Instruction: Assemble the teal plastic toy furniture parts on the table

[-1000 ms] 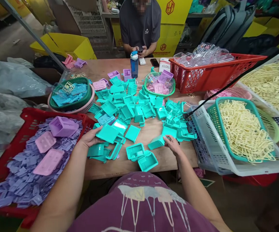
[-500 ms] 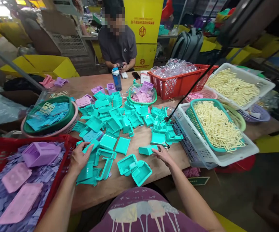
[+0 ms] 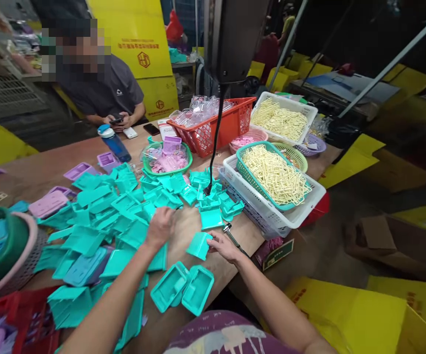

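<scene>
My right hand [image 3: 224, 247] grips a turquoise plastic part [image 3: 198, 245] by its right edge, thumb and fingers closed on it just over the table. Above the right side of a heap of turquoise plastic parts [image 3: 98, 196] is my left hand [image 3: 160, 227]. Its fingers look curled but are smeared by motion, so what they hold, if anything, does not show. Two open turquoise trays [image 3: 197, 290] lie side by side near the front edge. Close behind my right hand rests a dark-handled tool [image 3: 231, 236] with a shiny metal head.
A white crate [image 3: 301, 211] carries a teal basket of pale yellow pieces. Behind stand a red crate [image 3: 213, 130] of clear plastic pieces and a green basket [image 3: 189, 160]. A black cable [image 3: 218, 128] hangs over the heap. Across the table sits a person [image 3: 105, 93] holding a phone.
The camera view has swung to the right. My left hand has moved from the heap's left side toward its right side. The part in my right hand has been tilted.
</scene>
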Available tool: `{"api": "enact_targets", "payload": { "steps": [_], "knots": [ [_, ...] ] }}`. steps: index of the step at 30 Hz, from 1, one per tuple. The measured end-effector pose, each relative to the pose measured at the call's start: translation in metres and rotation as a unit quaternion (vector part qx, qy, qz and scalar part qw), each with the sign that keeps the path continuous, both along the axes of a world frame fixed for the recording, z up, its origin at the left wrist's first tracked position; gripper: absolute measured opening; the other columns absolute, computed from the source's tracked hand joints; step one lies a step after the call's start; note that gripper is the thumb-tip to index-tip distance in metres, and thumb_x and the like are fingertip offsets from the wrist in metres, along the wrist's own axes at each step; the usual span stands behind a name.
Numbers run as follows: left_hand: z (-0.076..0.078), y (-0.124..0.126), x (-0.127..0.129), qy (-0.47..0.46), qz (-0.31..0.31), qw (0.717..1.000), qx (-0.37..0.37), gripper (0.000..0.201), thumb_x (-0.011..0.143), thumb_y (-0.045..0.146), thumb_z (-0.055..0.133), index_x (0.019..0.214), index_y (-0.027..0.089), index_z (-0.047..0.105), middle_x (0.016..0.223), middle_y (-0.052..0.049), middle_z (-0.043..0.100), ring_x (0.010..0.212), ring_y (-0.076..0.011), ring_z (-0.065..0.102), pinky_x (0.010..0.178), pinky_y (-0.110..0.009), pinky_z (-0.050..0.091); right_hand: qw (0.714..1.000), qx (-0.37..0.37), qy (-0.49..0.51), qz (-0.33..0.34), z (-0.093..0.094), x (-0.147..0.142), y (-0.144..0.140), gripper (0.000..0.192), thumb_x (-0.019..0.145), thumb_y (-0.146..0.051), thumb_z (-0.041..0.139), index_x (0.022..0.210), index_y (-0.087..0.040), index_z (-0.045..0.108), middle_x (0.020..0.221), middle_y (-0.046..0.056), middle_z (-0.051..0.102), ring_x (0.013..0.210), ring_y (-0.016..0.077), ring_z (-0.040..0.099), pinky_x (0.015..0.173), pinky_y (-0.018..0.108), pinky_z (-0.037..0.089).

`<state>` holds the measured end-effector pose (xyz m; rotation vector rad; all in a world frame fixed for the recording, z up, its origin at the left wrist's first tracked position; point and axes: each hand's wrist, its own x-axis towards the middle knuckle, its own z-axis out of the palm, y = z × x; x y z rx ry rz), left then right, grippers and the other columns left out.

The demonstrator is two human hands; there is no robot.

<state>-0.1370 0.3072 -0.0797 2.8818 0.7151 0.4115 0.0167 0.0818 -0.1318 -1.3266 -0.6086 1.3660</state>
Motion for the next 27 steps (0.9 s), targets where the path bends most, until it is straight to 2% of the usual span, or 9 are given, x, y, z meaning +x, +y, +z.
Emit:
{"api": "enact_targets", "payload": {
  "steps": [3,6,9,12,16,19,22,25,27],
  "knots": [
    [-0.027,-0.032,0.081,0.039,-0.145,0.988,-0.038,0.031,0.094,0.026,0.048,0.119,0.018,0.064,0.121,-0.014,0.063,0.112,-0.0283,0.055,0.098,-0.043,0.049,0.995,-0.035,0.009,-0.092,-0.005,0.02,-0.026,0.054,0.076,-0.069,0.067,0.103,-0.022,0.063,0.076,-0.001,0.061,0.063,0.0144,0.057,0.066,0.031,0.053],
    [-0.055,-0.066,0.134,0.073,-0.221,0.97,-0.065,0.037,0.085,0.032,0.067,0.121,0.024,0.065,0.128,-0.013,0.063,0.118,-0.0327,0.055,0.098,-0.049,0.047,0.976,-0.083,-0.029,-0.198,-0.012,0.044,-0.055,0.056,0.075,-0.074,0.063,0.095,-0.021,0.066,0.07,0.001,0.06,0.06,0.0167,0.055,0.062,0.032,0.05],
    [-0.075,-0.076,0.138,0.099,-0.236,0.964,-0.074,0.035,0.085,0.028,0.065,0.12,0.026,0.066,0.137,-0.014,0.058,0.126,-0.0386,0.051,0.102,-0.058,0.042,0.952,-0.115,-0.082,-0.271,-0.014,0.069,-0.082,0.06,0.075,-0.077,0.06,0.094,-0.021,0.068,0.091,0.009,0.069,0.084,0.0239,0.063,0.074,0.036,0.052],
    [-0.083,-0.055,0.1,0.121,-0.224,0.965,-0.068,0.025,0.09,0.027,0.056,0.11,0.023,0.07,0.132,-0.013,0.061,0.13,-0.0401,0.048,0.108,-0.06,0.036,0.937,-0.145,-0.124,-0.292,-0.016,0.086,-0.098,0.06,0.078,-0.078,0.056,0.089,-0.02,0.068,0.093,0.008,0.07,0.088,0.0241,0.062,0.077,0.034,0.05],
    [-0.079,-0.01,0.024,0.153,-0.154,0.975,-0.037,0.026,0.085,0.024,0.057,0.106,0.015,0.071,0.127,-0.021,0.063,0.127,-0.0491,0.048,0.101,-0.07,0.036,0.937,-0.167,-0.183,-0.248,-0.032,0.082,-0.095,0.063,0.079,-0.081,0.049,0.062,-0.02,0.054,0.062,0.002,0.056,0.066,0.0191,0.055,0.065,0.031,0.045],
    [-0.064,-0.003,-0.002,0.169,-0.084,0.982,0.01,0.035,0.082,0.013,0.052,0.113,0.011,0.069,0.131,-0.023,0.061,0.131,-0.0499,0.043,0.102,-0.072,0.032,0.934,-0.153,-0.251,-0.202,-0.049,0.064,-0.081,0.06,0.076,-0.077,0.058,0.06,-0.02,0.052,0.071,0.002,0.056,0.075,0.0195,0.057,0.074,0.031,0.045],
    [-0.046,-0.029,0.025,0.128,-0.055,0.989,0.048,0.039,0.086,0.008,0.044,0.118,0.009,0.066,0.138,-0.023,0.056,0.132,-0.0454,0.042,0.101,-0.063,0.037,0.921,-0.141,-0.325,-0.162,-0.061,0.048,-0.064,0.045,0.071,-0.061,0.076,0.067,-0.019,0.059,0.09,0.005,0.061,0.093,0.0225,0.058,0.089,0.033,0.043],
    [-0.04,-0.072,0.09,0.097,-0.107,0.988,0.046,0.044,0.09,0.011,0.044,0.131,0.009,0.059,0.144,-0.019,0.052,0.134,-0.0399,0.041,0.108,-0.056,0.034,0.902,-0.155,-0.381,-0.133,-0.065,0.047,-0.053,0.033,0.075,-0.049,0.079,0.074,-0.019,0.064,0.093,0.007,0.064,0.1,0.0252,0.058,0.093,0.036,0.042],
    [-0.044,-0.098,0.138,0.094,-0.185,0.978,0.035,0.049,0.091,0.017,0.05,0.14,0.021,0.052,0.151,-0.007,0.047,0.141,-0.0312,0.035,0.114,-0.044,0.032,0.889,-0.162,-0.412,-0.118,-0.065,0.053,-0.049,0.028,0.08,-0.044,0.076,0.081,-0.018,0.067,0.095,0.009,0.066,0.101,0.0258,0.059,0.094,0.036,0.043]
  ]
}}
